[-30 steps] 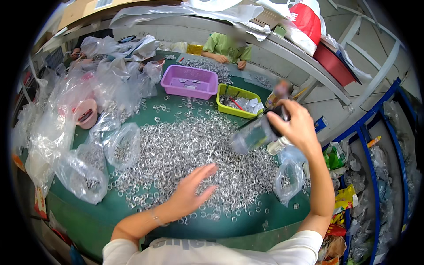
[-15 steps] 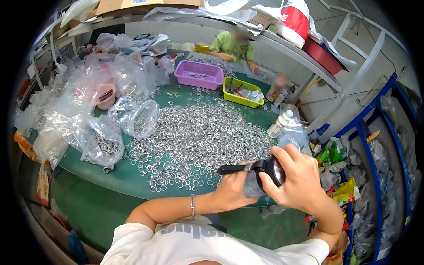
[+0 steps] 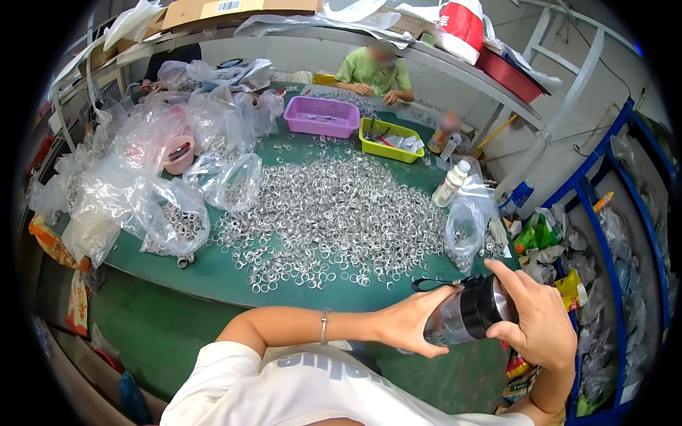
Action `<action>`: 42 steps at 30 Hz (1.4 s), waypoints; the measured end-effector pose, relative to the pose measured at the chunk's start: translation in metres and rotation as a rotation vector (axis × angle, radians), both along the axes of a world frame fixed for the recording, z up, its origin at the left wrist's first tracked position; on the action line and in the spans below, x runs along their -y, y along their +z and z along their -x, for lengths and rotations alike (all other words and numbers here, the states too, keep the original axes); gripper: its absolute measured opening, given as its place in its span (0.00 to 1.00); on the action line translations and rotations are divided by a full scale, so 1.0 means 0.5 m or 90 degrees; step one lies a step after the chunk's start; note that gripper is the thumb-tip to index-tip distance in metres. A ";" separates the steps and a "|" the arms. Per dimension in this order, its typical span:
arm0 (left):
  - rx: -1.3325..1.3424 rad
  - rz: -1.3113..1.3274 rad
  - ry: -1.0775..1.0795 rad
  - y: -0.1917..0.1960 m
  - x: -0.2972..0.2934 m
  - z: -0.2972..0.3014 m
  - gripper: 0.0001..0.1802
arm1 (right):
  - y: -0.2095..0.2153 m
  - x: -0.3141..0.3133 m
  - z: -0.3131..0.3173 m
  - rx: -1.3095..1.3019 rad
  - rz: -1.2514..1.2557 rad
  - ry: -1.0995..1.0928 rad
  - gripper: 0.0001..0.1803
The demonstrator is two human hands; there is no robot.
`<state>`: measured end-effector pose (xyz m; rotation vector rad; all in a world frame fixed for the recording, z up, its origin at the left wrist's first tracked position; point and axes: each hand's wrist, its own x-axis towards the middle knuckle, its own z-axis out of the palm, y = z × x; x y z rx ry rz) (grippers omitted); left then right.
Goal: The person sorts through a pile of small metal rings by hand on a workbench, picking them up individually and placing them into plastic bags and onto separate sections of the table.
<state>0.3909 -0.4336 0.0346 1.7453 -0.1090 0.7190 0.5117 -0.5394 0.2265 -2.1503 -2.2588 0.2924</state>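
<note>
A clear water bottle [image 3: 449,321] with a black lid [image 3: 480,307] and a dark wrist strap lies tilted in front of me, past the table's near edge. Around its clear body wraps my left hand [image 3: 406,323], a metal bangle on that wrist. My right hand [image 3: 534,321] grips the lid, thumb on the near side and fingers over the far side. Beyond the bottle a broad heap of small silver metal rings [image 3: 341,213] spreads over the green table [image 3: 213,280]. A clear bag [image 3: 465,231] with some rings stands past the lid.
Clear plastic bags [image 3: 128,192] crowd the left side, with a pink cup [image 3: 178,155] among them. A purple basin [image 3: 321,117], a green basket [image 3: 391,145] and a white bottle [image 3: 452,183] stand farther back. Across the table sits a person [image 3: 373,71] in green. Blue shelving [image 3: 590,199] is at right.
Both hands have moved right and nearer to me with the bottle, clear of the rings. The right fingers have shifted from over the lid's top to its sides.
</note>
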 end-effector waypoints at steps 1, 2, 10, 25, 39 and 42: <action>-0.020 0.002 -0.030 0.000 0.006 -0.002 0.49 | 0.015 0.009 0.005 -0.003 0.045 -0.015 0.37; -0.039 0.004 -0.059 -0.001 0.010 -0.003 0.50 | 0.023 0.016 0.006 -0.007 0.090 -0.029 0.38; -0.010 -0.037 -0.081 -0.014 0.022 0.010 0.49 | 0.005 0.043 0.021 0.038 0.069 0.031 0.41; -0.139 0.080 -0.339 -0.024 0.006 0.038 0.50 | -0.006 0.040 -0.004 -0.133 -0.017 0.402 0.30; 0.022 -0.095 -0.133 0.011 -0.004 0.076 0.44 | -0.292 0.135 -0.209 -0.692 -0.253 0.135 0.38; -0.025 -0.097 -0.146 0.009 -0.019 0.084 0.46 | -0.409 0.172 -0.222 -0.769 -0.178 -0.007 0.36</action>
